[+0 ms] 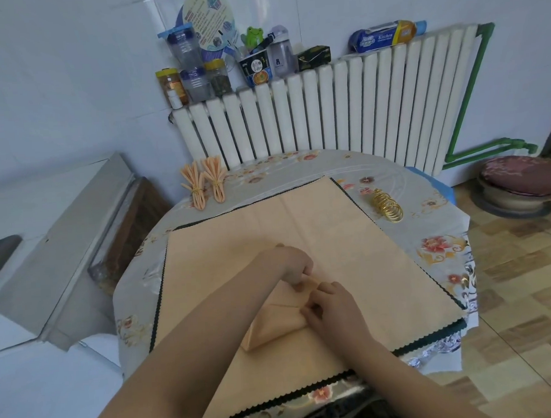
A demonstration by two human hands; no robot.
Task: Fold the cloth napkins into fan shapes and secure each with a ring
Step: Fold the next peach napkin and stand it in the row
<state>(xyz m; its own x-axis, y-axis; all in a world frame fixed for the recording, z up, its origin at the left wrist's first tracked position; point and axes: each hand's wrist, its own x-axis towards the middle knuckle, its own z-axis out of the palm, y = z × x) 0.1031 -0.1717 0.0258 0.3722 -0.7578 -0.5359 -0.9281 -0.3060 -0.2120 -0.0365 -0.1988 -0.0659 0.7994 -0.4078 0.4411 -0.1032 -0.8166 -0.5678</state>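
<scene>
- Napkin (280,316): thin, soft, light cloth; judged to hold creases only if pinched at the pleat edges.
- It lies part-folded on a spread cloth (316,238), mid-table.
- Left hand (291,265) and right hand (332,310): fingers curled, the folds pinched at napkin's right end.
- Rings (386,207) lie apart, far right.

left hand (291,265) bare | right hand (332,310) bare | both forearms bare, unsleeved
</scene>
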